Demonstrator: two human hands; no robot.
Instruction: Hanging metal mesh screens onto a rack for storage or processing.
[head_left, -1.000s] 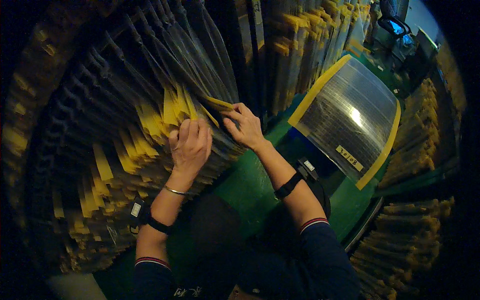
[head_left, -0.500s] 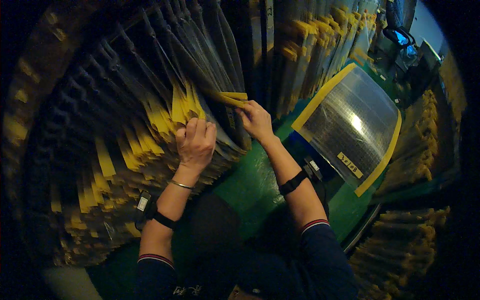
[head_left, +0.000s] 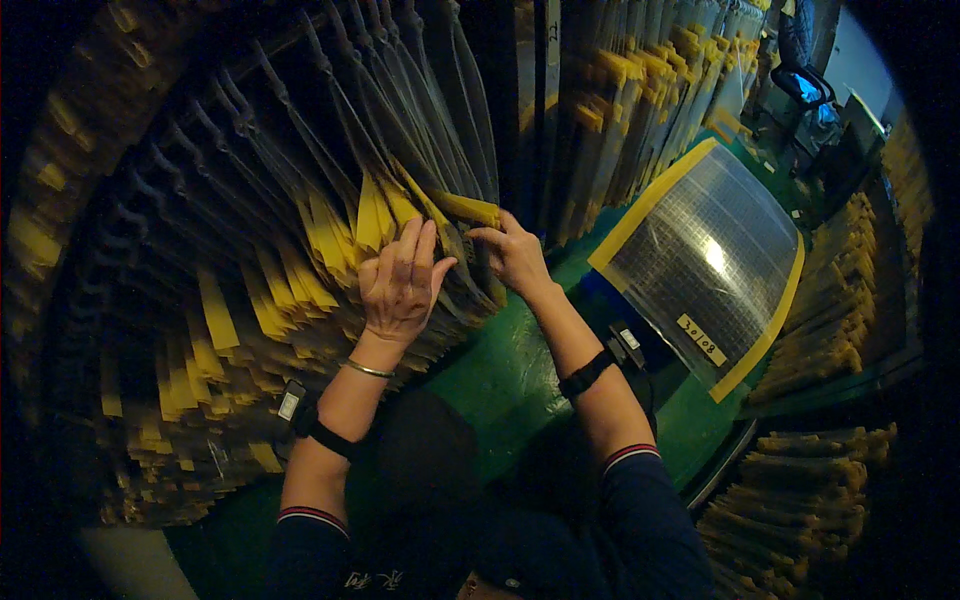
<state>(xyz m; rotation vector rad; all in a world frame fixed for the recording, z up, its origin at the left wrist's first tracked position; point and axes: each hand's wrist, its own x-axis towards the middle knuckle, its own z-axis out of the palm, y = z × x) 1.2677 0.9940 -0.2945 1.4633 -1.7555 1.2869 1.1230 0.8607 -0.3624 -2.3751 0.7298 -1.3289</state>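
Observation:
Many translucent sheets with yellow borders hang in a dense row (head_left: 290, 140) in front of me. My left hand (head_left: 402, 285) rests against the yellow lower edges (head_left: 378, 215) of some of them, its fingers stretched out and the thumb apart. Just to its right, my right hand (head_left: 516, 255) pinches the yellow-edged sheet (head_left: 466, 207) at its corner, at the right end of the row. That sheet's edge is bent outward from its neighbours. Its lower part is partly hidden behind my hands.
A separate clear gridded sheet (head_left: 705, 235) with a yellow border and a small label lies at the right, above the green floor (head_left: 500, 370). More yellow-edged sheets hang at the back (head_left: 640, 110) and along the right side (head_left: 815, 500). A dark post (head_left: 545, 110) stands between racks.
My left hand has opened from closed fingers to stretched ones and shifted slightly right. My right hand stays at the sheet's edge, a little lower, and the yellow edge has tilted.

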